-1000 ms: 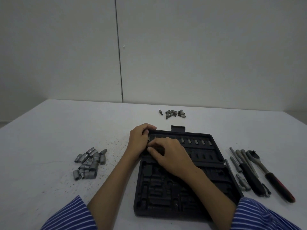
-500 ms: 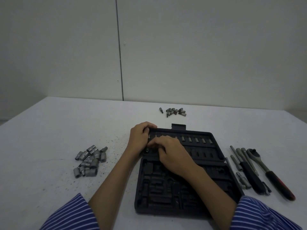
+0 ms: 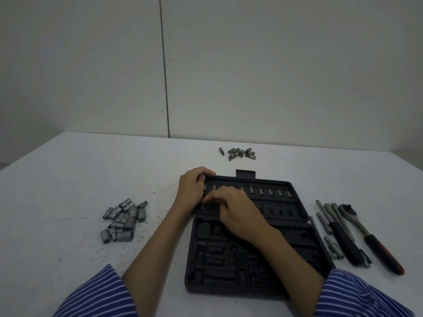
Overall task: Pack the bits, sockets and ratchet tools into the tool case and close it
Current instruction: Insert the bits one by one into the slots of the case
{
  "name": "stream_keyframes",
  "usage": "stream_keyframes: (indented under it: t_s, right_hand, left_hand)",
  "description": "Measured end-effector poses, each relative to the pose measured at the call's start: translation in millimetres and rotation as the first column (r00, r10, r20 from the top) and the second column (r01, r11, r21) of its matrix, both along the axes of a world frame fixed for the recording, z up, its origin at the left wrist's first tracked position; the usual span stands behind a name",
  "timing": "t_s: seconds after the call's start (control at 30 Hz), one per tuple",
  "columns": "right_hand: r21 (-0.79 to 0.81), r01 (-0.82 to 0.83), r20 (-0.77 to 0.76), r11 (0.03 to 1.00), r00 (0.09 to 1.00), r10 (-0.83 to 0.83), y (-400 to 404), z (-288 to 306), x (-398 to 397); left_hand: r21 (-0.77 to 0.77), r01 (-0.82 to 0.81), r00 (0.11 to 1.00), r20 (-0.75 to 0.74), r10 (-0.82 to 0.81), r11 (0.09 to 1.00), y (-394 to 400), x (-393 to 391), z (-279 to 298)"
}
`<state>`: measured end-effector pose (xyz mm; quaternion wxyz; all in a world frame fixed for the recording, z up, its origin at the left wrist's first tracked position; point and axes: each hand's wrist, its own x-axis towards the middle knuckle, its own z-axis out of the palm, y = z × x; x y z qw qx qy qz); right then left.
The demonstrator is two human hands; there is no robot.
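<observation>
Black moulded plastic tool case (image 3: 256, 252) lies open near the bench's (image 3: 68, 179) front edge, centre. Left hand (image 3: 192, 191) grips the case's far-left corner, fingers curled over its rim. Right hand (image 3: 235, 211) rests on the upper tray's left part, fingers bent at the slots (whether they pinch a bit cannot be told). Several small silver bits (image 3: 270, 192) sit in the top row. Loose grey metal sockets (image 3: 122, 219) are heaped toward the left edge. Loose bits (image 3: 240, 153) lie toward the far edge. Red-handled ratchet (image 3: 370, 236) and steel extension bars (image 3: 332, 223) lie right of the case.
</observation>
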<state>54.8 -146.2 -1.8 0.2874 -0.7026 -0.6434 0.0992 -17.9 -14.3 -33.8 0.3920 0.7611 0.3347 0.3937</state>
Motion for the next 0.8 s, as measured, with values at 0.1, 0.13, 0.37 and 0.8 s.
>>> stream_keyframes:
  t_s: [0.1,0.13,0.37,0.8]
  right_hand:
    - [0.001,-0.010,-0.002,1.000,1.000,0.010,0,0,0]
    - [0.001,-0.014,-0.009,1.000,1.000,0.014,1,0,1]
    - [-0.013,-0.042,-0.075,0.999,0.996,0.041,2,4,5]
    - [-0.050,0.048,0.010,0.998,0.999,-0.047,7,12,17]
  left_hand:
    - [-0.002,-0.001,1.000,0.005,0.001,1.000,0,0,-1]
    - [-0.001,-0.002,1.000,0.005,0.002,1.000,0,0,-1]
    - [0.011,-0.016,1.000,0.001,0.016,1.000,-1,0,-1]
    - [0.062,-0.002,0.998,-0.064,0.006,0.998,-2,2,1]
